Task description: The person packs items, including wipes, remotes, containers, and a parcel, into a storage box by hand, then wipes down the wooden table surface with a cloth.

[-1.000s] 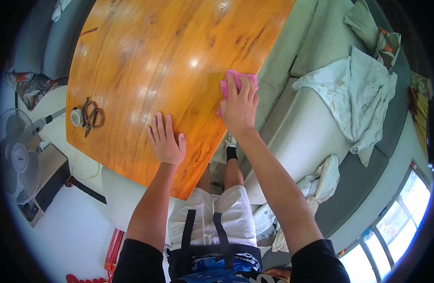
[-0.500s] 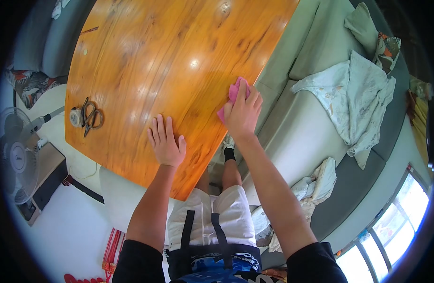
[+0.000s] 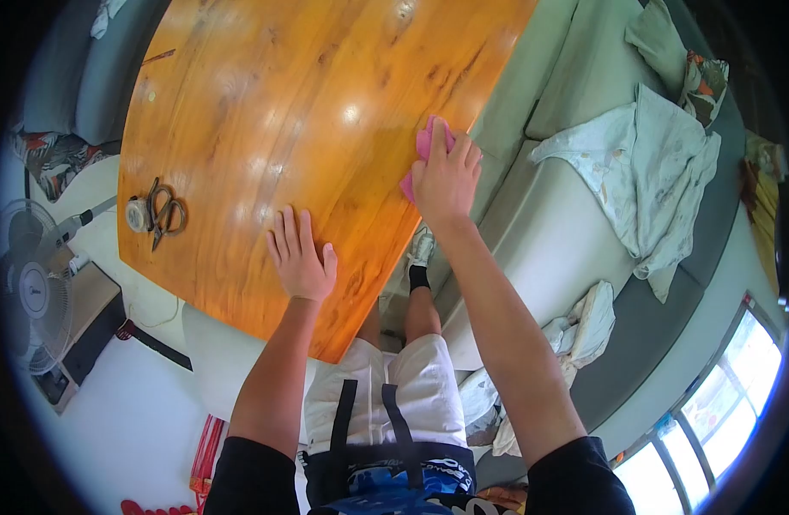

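Note:
My left hand point(image 3: 302, 257) lies flat on the glossy wooden table point(image 3: 266, 112), fingers spread, holding nothing. At the table's right edge, my right hand point(image 3: 447, 176) is closed on a pink cloth point(image 3: 426, 142), which is bunched against the wood and partly hidden under the fingers. Dark-handled scissors point(image 3: 165, 213) rest near the table's left edge, beside a small round roll point(image 3: 139, 215).
A grey sofa point(image 3: 532, 249) runs along the right, with a pale crumpled garment point(image 3: 639, 172) and more bunched cloth point(image 3: 590, 330) on it. A fan point(image 3: 36, 287) stands at the far left. My legs are below the table's near edge.
My right hand and the pink cloth first moved slightly toward me, then away again along the table's right edge. The cloth is more bunched than at first. My left hand has stayed in place.

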A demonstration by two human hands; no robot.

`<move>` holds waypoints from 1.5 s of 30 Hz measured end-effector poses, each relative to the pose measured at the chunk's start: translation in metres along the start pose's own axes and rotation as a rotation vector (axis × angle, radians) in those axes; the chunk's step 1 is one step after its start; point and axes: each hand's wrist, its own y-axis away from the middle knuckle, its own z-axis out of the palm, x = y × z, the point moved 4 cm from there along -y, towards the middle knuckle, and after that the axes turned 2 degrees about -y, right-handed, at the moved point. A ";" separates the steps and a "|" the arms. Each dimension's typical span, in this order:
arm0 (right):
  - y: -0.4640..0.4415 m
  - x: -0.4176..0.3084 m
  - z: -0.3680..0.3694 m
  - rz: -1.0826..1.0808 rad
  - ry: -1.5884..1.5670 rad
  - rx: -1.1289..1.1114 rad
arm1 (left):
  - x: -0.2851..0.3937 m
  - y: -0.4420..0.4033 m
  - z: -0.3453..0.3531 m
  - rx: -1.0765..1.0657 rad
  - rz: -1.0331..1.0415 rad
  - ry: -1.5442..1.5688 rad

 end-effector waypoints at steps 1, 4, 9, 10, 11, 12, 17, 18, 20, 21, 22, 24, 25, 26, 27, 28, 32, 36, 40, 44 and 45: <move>0.001 -0.002 0.000 0.036 -0.016 -0.008 | 0.000 0.002 0.000 -0.002 -0.001 0.007; 0.031 -0.006 0.007 0.039 0.018 -0.063 | -0.001 -0.003 0.004 0.022 0.002 0.023; 0.046 -0.005 0.011 -0.052 0.004 0.005 | -0.001 0.000 0.001 -0.007 -0.009 0.000; 0.035 -0.002 0.009 -0.065 -0.004 0.012 | -0.001 0.000 0.001 -0.001 -0.003 0.001; 0.015 0.003 0.008 -0.054 -0.028 0.070 | -0.001 0.000 0.001 0.007 0.002 0.000; -0.010 0.007 0.005 -0.042 -0.052 0.126 | -0.001 0.000 0.002 0.015 0.007 -0.001; -0.003 -0.022 0.005 -0.087 -0.033 0.050 | -0.003 0.002 0.004 0.025 0.003 0.015; 0.026 -0.033 0.008 -0.139 0.021 -0.039 | -0.003 0.001 0.004 0.046 0.009 0.022; 0.076 -0.043 0.017 -0.243 -0.045 -0.088 | -0.003 -0.001 0.003 0.027 0.002 0.026; 0.075 -0.039 0.021 -0.274 -0.054 -0.093 | -0.004 0.000 0.002 0.008 -0.003 0.025; 0.071 -0.031 0.022 -0.303 -0.065 -0.099 | -0.002 0.000 0.000 0.009 -0.001 0.039; 0.047 -0.019 0.013 -0.324 -0.059 -0.078 | -0.001 -0.003 -0.006 0.014 -0.001 0.065; 0.024 -0.012 0.006 -0.239 -0.082 -0.027 | -0.001 -0.005 -0.010 0.017 -0.011 0.094; 0.001 -0.006 0.001 -0.152 -0.103 0.023 | -0.001 -0.008 -0.015 0.020 -0.021 0.124; -0.010 -0.001 -0.001 -0.066 -0.124 0.074 | -0.001 -0.012 -0.020 0.023 -0.031 0.154; -0.011 -0.004 0.001 -0.040 -0.090 0.086 | -0.001 -0.018 -0.024 0.030 -0.041 0.183; 0.038 -0.039 0.015 -0.161 -0.030 -0.021 | 0.005 -0.059 -0.032 0.065 -0.006 0.303; 0.055 -0.034 0.017 -0.373 -0.134 -0.114 | 0.028 -0.124 -0.022 0.155 0.126 0.262; -0.010 -0.024 0.003 -0.246 -0.112 0.018 | 0.051 -0.191 -0.017 0.137 0.146 0.138; -0.015 -0.036 0.004 -0.143 -0.059 0.039 | 0.064 -0.238 -0.012 0.167 0.153 0.088; -0.004 -0.042 0.005 -0.144 -0.038 0.016 | 0.066 -0.246 -0.011 0.172 0.156 0.082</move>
